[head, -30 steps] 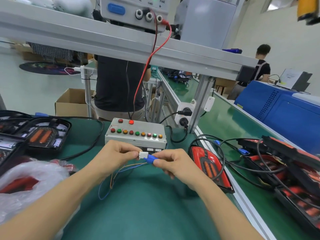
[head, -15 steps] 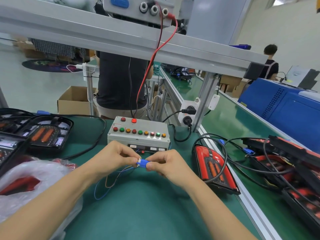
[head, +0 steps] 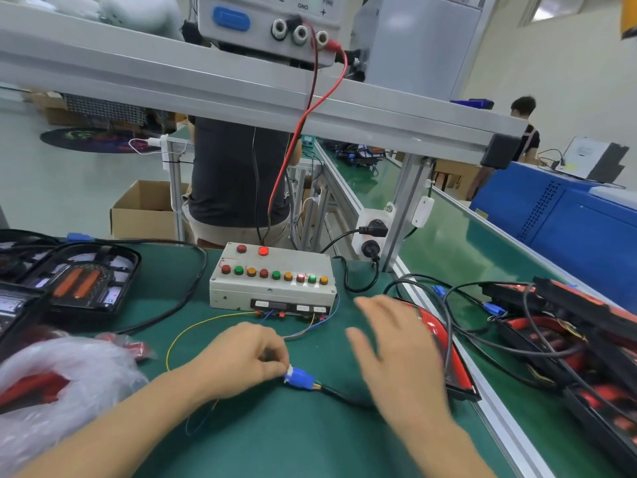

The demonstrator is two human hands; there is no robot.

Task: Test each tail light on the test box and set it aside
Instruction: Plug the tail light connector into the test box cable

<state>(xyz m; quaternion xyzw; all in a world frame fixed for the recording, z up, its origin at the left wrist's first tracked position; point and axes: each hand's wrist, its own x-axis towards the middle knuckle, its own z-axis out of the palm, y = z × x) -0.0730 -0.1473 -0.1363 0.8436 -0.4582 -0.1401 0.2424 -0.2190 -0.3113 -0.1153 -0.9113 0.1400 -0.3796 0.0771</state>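
I see my left hand (head: 241,357) low in the middle of the frame, its fingers (head: 275,365) curled and pinching the white end of the mated connector (head: 299,377), whose blue half points right and trails a black cable (head: 344,396) along the green desk (head: 275,436). My right hand (head: 396,350) is just right of it, blurred, its fingers spread and straight, holding nothing; it hangs over the cable and partly covers the red tail light (head: 448,353) lying flat on the desk at centre right. I cannot tell whether the palm touches the light.

The test box (head: 272,284) sits above the hands in the centre of the frame, a pale grey case with a row of red, green and amber buttons on top; one red lamp in its upper row glows. Thin yellow, blue and orange wires (head: 193,329) loop from its front edge down toward my left hand.

At the right edge a heap of tail lights (head: 568,339) lies tangled with black cables and blue plugs. At the left edge sit dark trays with orange-lensed lights (head: 79,281), and in the lower left a crumpled clear plastic bag (head: 58,384) covers something red. A red lead (head: 310,108) drops from the power supply (head: 269,25) on the upper rail to the box.
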